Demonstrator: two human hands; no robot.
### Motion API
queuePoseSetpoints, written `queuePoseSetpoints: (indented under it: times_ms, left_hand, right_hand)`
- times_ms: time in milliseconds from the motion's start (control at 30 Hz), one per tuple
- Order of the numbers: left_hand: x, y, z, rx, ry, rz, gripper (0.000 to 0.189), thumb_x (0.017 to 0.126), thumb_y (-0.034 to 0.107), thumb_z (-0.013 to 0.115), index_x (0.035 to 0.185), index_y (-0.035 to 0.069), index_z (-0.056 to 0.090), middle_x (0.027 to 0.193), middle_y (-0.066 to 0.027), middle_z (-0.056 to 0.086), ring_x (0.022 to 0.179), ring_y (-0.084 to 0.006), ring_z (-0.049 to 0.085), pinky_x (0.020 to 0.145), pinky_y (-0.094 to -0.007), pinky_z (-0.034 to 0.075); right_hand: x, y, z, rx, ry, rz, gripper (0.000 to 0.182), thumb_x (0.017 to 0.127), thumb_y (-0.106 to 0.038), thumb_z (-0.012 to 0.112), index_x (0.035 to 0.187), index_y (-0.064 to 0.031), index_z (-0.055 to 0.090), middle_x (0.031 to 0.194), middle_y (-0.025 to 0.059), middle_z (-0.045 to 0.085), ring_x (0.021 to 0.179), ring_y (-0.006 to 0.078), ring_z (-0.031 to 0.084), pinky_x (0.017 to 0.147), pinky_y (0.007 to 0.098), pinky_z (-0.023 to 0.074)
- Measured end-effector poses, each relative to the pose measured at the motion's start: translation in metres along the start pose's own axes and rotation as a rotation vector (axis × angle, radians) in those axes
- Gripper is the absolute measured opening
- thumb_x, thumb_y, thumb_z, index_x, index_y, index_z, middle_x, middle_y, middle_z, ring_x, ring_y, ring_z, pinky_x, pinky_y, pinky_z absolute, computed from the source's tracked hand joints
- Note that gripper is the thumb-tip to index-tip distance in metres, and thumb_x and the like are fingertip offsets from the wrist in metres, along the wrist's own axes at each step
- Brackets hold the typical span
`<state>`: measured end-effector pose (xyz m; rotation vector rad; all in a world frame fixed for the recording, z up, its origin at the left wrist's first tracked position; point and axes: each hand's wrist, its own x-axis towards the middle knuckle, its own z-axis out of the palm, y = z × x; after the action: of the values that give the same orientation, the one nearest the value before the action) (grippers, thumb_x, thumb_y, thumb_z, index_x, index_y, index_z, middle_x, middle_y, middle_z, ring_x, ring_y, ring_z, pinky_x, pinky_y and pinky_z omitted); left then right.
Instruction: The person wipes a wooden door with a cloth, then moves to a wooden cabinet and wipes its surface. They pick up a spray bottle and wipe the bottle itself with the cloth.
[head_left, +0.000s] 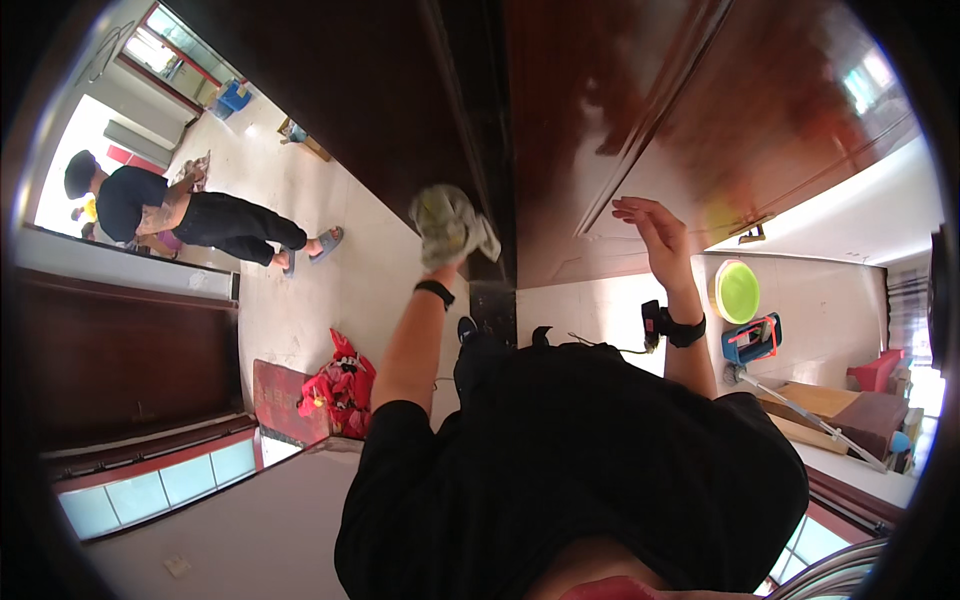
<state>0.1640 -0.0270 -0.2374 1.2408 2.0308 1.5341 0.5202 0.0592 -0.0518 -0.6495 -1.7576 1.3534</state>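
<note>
A crumpled pale cloth (448, 225) covers most of my left hand (444, 271), which holds it against or close to the dark edge of a door frame (491, 187). On the right, a glossy reddish-brown wooden door (592, 97) with a moulded panel stands beside that frame. My right hand (660, 232) is raised in front of the lower part of this door, fingers apart and holding nothing; whether it touches the surface I cannot tell. A black strap with a small device (652, 324) sits on my right wrist, and a black band (436, 292) on my left.
A person (202, 214) holding a cloth stands at the left. A green basin (737, 292), a blue basket (752, 339) and a mop (810, 420) are on the right. Red bags (341, 390) lie at lower left; a cardboard box (304, 140) stands farther up. The door has a handle (752, 231).
</note>
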Motion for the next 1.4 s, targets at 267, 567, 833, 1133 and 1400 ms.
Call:
queuePoseSetpoints:
  times_ms: [267, 567, 833, 1133, 1400]
  left_hand:
    - [0.173, 0.156, -0.063, 0.058, 0.203, 0.44, 0.051, 0.1, 0.049, 0.047, 0.14, 0.016, 0.05, 0.144, -0.0085, 0.05, 0.133, -0.028, 0.044, 0.113, -0.0454, 0.037]
    - [0.147, 0.055, -0.005, 0.173, 0.213, 0.339, 0.052, 0.1, 0.052, 0.046, 0.138, 0.018, 0.052, 0.142, -0.0077, 0.051, 0.132, -0.0282, 0.043, 0.113, -0.046, 0.036]
    - [0.043, -0.03, 0.035, -0.466, 0.057, -0.217, 0.052, 0.099, 0.056, 0.045, 0.136, 0.02, 0.054, 0.141, -0.007, 0.052, 0.132, -0.0284, 0.043, 0.113, -0.0466, 0.035]
    - [0.02, -0.069, 0.071, -1.564, 0.111, -0.645, 0.057, 0.1, 0.056, 0.044, 0.137, 0.015, 0.054, 0.138, -0.0076, 0.056, 0.128, -0.0276, 0.049, 0.108, -0.0461, 0.04]
    - [-0.069, -0.026, 0.029, -1.369, -0.074, -0.693, 0.054, 0.1, 0.052, 0.046, 0.137, 0.014, 0.055, 0.136, -0.0068, 0.057, 0.125, -0.0262, 0.051, 0.106, -0.0448, 0.042]
  right_hand:
    - [0.01, 0.011, -0.008, -0.027, 0.237, -0.2, 0.022, 0.104, -0.004, 0.048, 0.116, 0.0073, 0.063, 0.108, 0.0168, 0.072, 0.099, 0.0241, 0.069, 0.093, 0.0351, 0.0522]
    - [0.032, 0.032, -0.002, -0.072, 0.262, -0.176, 0.02, 0.103, -0.003, 0.049, 0.112, 0.0064, 0.065, 0.101, 0.0144, 0.073, 0.094, 0.0214, 0.07, 0.089, 0.0312, 0.0525]
    - [0.021, 0.019, -0.005, -0.172, 0.235, -0.169, 0.018, 0.1, 0.0, 0.051, 0.109, 0.0051, 0.067, 0.098, 0.013, 0.074, 0.09, 0.0204, 0.072, 0.084, 0.0299, 0.0539]
    - [-0.023, 0.002, -0.029, -0.146, 0.272, -0.113, 0.02, 0.102, -0.003, 0.05, 0.113, 0.0053, 0.065, 0.097, 0.0141, 0.074, 0.089, 0.0206, 0.071, 0.084, 0.0308, 0.0543]
    - [-0.045, 0.026, -0.034, -0.255, 0.022, 0.162, 0.022, 0.098, -0.008, 0.06, 0.116, 0.0032, 0.066, 0.102, 0.0134, 0.074, 0.091, 0.0205, 0.071, 0.081, 0.0299, 0.0535]
